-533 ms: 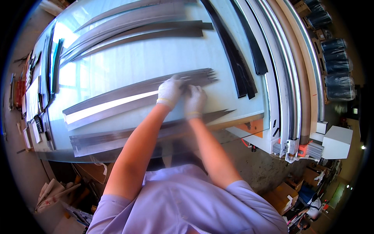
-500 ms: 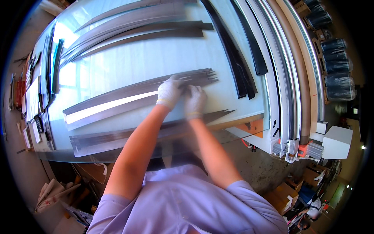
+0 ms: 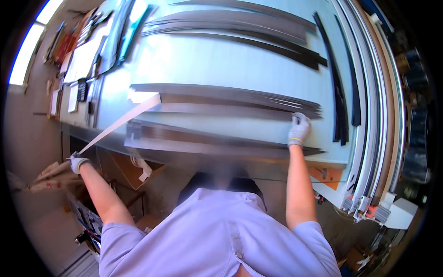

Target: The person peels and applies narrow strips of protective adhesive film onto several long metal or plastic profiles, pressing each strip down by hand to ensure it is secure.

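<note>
My left hand (image 3: 78,162), in a white knit glove, is out past the table's left front corner. Its fingers are closed on the end of a long pale strip (image 3: 121,121). The strip slants up to the left end of a stack of thin grey strips (image 3: 221,96) on the table. My gloved right hand (image 3: 299,129) is at that stack's right end, where the strip tips fan out. Its fingers are pinched on the edge of a grey strip there. Nearer me, a second bundle of grey strips (image 3: 194,139) lies along the front edge.
More grey strips (image 3: 235,23) lie across the far side of the glossy pale table (image 3: 221,69). Black strips (image 3: 333,87) lie at the right, beside metal rails (image 3: 374,92). A calculator (image 3: 82,90) and papers are at the left. A cardboard box (image 3: 131,168) stands below the front edge.
My hands were close together near the stack's right end. The left has swung far left and now holds the pale strip's end; the right has moved right. The whole view has shifted.
</note>
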### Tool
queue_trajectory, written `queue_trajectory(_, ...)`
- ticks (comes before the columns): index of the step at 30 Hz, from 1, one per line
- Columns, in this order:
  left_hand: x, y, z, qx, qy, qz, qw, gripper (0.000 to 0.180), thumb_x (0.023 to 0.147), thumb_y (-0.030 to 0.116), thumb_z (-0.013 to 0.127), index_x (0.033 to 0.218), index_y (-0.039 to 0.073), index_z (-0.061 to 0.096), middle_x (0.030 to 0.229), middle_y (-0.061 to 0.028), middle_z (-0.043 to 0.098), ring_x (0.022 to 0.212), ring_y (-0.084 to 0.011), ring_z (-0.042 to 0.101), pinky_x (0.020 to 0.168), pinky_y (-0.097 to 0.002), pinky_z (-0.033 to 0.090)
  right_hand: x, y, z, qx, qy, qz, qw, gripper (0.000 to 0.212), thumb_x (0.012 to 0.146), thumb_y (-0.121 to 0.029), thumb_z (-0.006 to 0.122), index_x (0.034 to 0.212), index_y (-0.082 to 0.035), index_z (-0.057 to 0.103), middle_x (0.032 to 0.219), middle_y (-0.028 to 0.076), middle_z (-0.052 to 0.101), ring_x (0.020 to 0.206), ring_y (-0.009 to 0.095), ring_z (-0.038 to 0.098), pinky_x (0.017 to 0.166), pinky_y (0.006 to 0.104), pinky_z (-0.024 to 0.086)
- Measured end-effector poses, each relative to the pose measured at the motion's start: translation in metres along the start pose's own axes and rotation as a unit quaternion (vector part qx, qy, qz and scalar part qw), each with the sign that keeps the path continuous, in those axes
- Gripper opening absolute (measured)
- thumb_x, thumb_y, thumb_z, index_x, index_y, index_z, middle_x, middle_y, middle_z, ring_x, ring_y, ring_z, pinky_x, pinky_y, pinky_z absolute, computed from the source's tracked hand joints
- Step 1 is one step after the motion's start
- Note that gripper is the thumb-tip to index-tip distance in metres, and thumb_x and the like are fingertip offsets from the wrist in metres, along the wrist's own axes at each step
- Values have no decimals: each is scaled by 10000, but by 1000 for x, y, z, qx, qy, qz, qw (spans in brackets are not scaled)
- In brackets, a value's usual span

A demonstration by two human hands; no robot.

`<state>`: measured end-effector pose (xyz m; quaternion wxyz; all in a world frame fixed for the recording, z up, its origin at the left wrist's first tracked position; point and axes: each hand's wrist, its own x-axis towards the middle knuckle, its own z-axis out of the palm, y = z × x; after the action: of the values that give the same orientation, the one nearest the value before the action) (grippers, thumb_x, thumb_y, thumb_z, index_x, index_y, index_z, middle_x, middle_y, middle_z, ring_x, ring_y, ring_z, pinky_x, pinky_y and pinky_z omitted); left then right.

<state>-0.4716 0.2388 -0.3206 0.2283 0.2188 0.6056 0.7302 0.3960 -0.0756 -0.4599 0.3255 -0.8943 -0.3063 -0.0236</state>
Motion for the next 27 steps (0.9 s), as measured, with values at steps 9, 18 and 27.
queue_trajectory(9, -209, -35, 139, 342, -442, 267, 785, 472, 854, 149, 728, 1292, 29, 601, 1220, -151, 641, 1105, -259, 616, 959, -361, 495, -21, -68, -1, -114, 105, -96, 983, 142, 806, -69, 710, 942, -74, 672, 894, 138, 681, 829, 328, 657, 753, 431, 519)
queue_trajectory(18, -346, -92, 218, 399, -565, 361, 626, 376, 745, 303, 788, 1006, 58, 672, 1074, -161, 631, 1036, -344, 581, 896, -461, 460, -83, -224, 91, -104, -116, -391, 907, 431, 842, -127, 644, 1272, -162, 643, 994, 106, 682, 950, 290, 641, 863, 421, 488)
queue_trajectory(27, -101, -66, 9, 250, -38, 79, 964, 187, 926, 111, 630, 885, -52, 712, 794, -82, 693, 708, -138, 616, 654, -299, 490, -93, -245, 92, -197, -217, -343, 892, 692, 754, -420, 758, 1330, -85, 574, 1281, 134, 583, 1184, 308, 542, 996, 442, 419)
